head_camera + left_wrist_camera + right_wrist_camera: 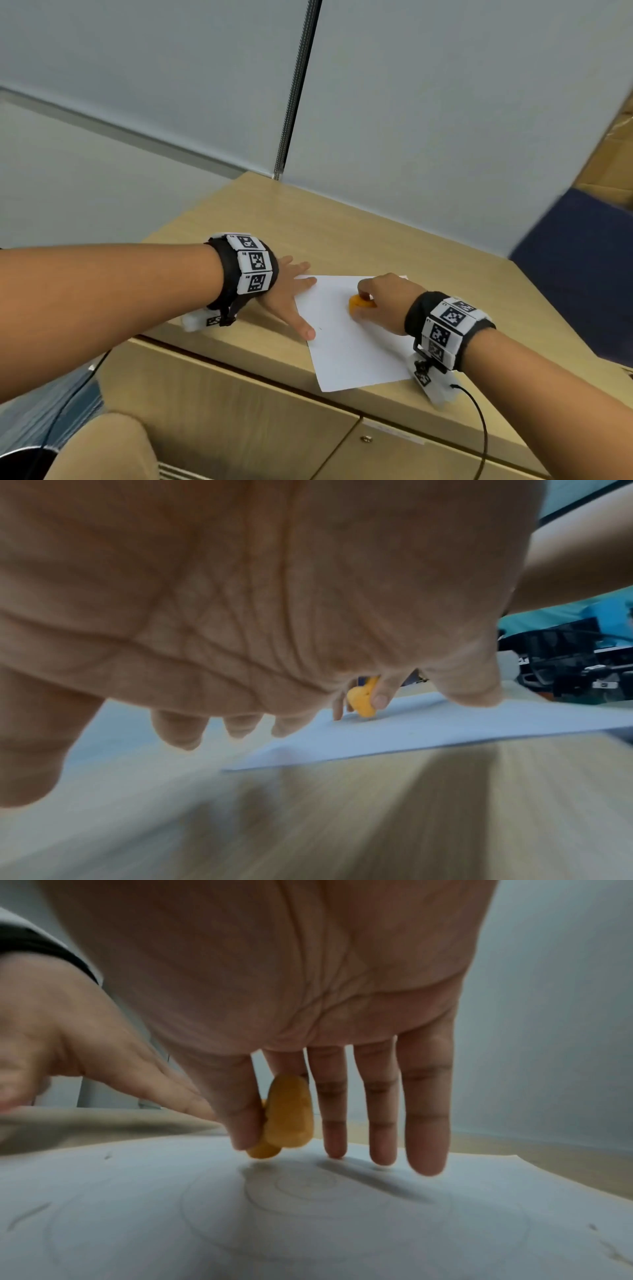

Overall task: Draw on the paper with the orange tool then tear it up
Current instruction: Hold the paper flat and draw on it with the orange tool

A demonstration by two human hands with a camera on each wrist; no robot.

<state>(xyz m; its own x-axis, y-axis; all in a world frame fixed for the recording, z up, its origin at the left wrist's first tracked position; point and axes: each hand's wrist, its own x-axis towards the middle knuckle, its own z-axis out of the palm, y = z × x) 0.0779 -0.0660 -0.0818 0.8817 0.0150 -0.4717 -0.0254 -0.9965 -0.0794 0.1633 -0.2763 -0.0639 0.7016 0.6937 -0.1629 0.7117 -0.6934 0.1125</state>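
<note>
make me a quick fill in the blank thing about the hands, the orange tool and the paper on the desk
1. The right hand pinches a small rounded plastic tool coloured ____.
2. The left hand lies ____, fingers spread, on the edge of the white sheet of paper.
3. The faint grey lines on the sheet form nested ____.
4. The sheet is whole, not yet ____.

Missing words: orange; flat; circles; torn.
</note>
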